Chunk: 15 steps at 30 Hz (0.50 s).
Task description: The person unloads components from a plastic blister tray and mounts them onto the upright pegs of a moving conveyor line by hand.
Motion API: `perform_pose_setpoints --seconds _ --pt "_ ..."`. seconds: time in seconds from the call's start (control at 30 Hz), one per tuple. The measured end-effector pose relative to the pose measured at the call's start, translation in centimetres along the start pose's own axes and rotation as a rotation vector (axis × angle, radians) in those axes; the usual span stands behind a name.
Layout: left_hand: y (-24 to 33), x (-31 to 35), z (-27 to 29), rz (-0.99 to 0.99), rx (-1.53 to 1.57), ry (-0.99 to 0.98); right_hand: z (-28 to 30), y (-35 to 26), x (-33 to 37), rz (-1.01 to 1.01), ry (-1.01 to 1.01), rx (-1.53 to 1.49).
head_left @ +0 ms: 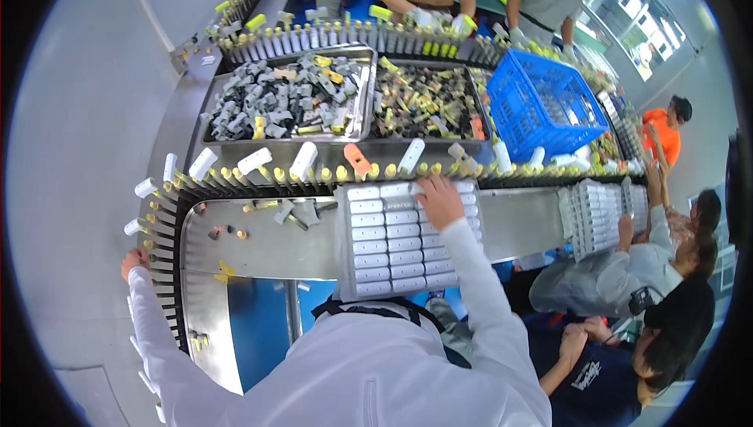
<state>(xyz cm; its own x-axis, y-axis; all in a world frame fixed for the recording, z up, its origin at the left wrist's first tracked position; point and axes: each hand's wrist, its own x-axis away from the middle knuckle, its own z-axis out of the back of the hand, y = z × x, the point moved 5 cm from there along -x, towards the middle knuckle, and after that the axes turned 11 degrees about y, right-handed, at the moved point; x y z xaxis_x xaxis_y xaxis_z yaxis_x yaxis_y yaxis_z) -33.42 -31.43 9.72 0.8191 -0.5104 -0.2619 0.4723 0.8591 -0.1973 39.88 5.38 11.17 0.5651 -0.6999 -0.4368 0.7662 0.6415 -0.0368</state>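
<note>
A clear plastic tray (pixel 343 243) full of white plastic shells (pixel 405 243) in rows rests at the table's front edge, against my body. My right hand (pixel 441 203) reaches over its far rows, fingers bent down and closed at a white shell that they partly hide. Far to the left, my left hand (pixel 136 263) is closed at the outer side of the curved conveyor, by its yellow-tipped posts (pixel 156 232). What its fingers hold is hidden. White shells (pixel 304 162) and an orange shell (pixel 358 159) sit on posts along the line beyond the tray.
Two metal trays hold grey parts (pixel 267 98) and dark and yellow parts (pixel 427 101) inside the conveyor loop. A blue crate (pixel 541 105) stands beside them. Loose parts (pixel 298 213) lie on the metal table. People work across the line and at right, near stacked trays (pixel 600 215).
</note>
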Motion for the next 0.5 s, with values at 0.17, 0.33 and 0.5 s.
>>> perform_pose_setpoints --seconds 0.17,0.33,0.5 --pt "-6.5 4.8 -0.2 -0.089 -0.015 0.596 2.4 -5.9 -2.7 -0.449 0.205 -1.0" --pt "-6.0 9.2 2.9 0.223 0.054 0.888 2.8 -14.3 -15.9 0.218 0.065 -0.96" --pt "1.3 16.3 8.3 0.135 0.316 1.015 -4.2 -20.8 -22.3 0.503 -0.723 -0.687"
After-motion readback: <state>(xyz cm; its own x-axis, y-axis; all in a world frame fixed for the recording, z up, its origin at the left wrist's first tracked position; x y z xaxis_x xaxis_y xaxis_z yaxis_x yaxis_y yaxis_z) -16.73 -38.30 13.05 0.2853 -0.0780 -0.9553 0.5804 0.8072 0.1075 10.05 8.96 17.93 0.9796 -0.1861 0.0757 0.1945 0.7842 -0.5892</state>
